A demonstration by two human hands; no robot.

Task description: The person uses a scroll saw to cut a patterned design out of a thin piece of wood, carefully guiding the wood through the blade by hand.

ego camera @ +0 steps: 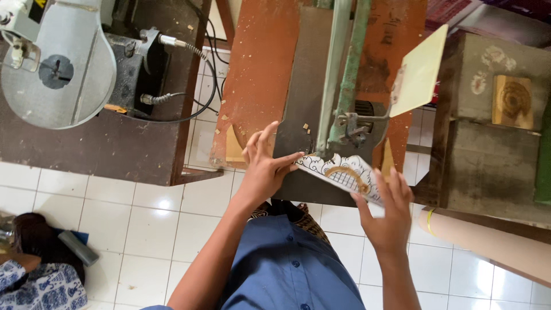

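Note:
A thin flat panel (342, 171) with a black line drawing and cut-out curves lies on the dark plate of a scroll saw (298, 115). My left hand (266, 166) rests with fingers spread on the plate, its fingertips pressing the panel's left edge. My right hand (388, 211) holds the panel's right edge at the near side of the table. The saw's green arm (342, 69) runs over the panel, and its blade clamp (351, 127) sits just above the drawing.
A pale square plate (419, 70) sticks out on a bracket to the right of the arm. A second machine with a grey round cover (57, 69) stands on a brown table at left. A wooden box (493, 132) is at right. Another person (34, 270) crouches at lower left on the white tiles.

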